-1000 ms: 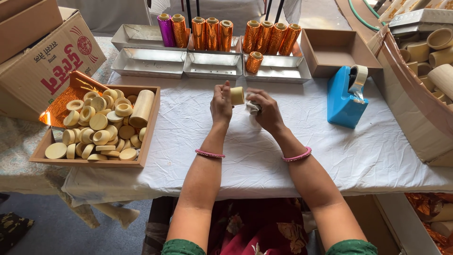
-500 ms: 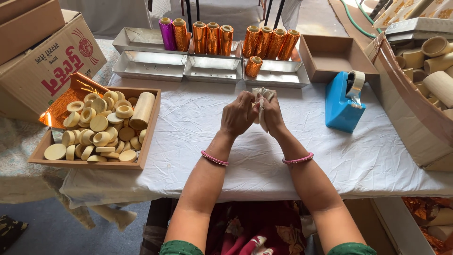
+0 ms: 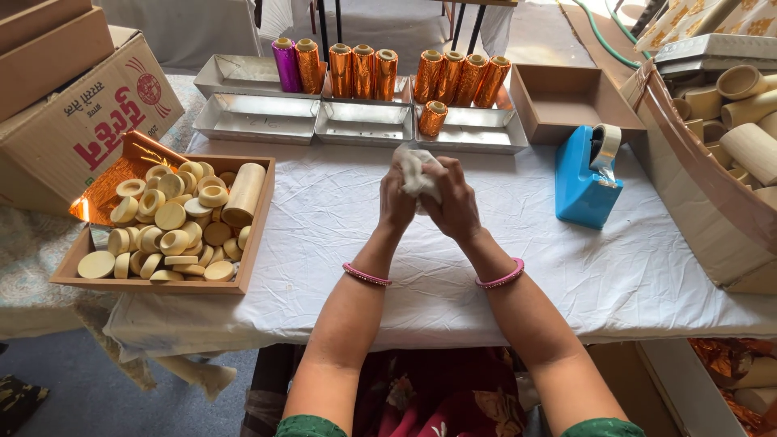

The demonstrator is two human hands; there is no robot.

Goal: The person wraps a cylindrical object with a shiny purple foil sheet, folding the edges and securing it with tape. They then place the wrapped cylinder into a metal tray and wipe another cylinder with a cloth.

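**Both hands bunched around a white cloth above the desk**

The left hand (image 3: 396, 202) and the right hand (image 3: 453, 204) are pressed together, fingers clamped on a crumpled white cloth (image 3: 417, 171) that pokes out above the knuckles. They hover over the middle of the desk (image 3: 340, 218), which is draped in a white sheet. To the left sits a shallow wooden tray (image 3: 257, 212) heaped with pale round discs (image 3: 170, 214). Beyond the hands stand shiny metal trays (image 3: 364, 123) and foil-wrapped orange spools (image 3: 364, 71). A blue tape dispenser (image 3: 584, 180) stands to the right.
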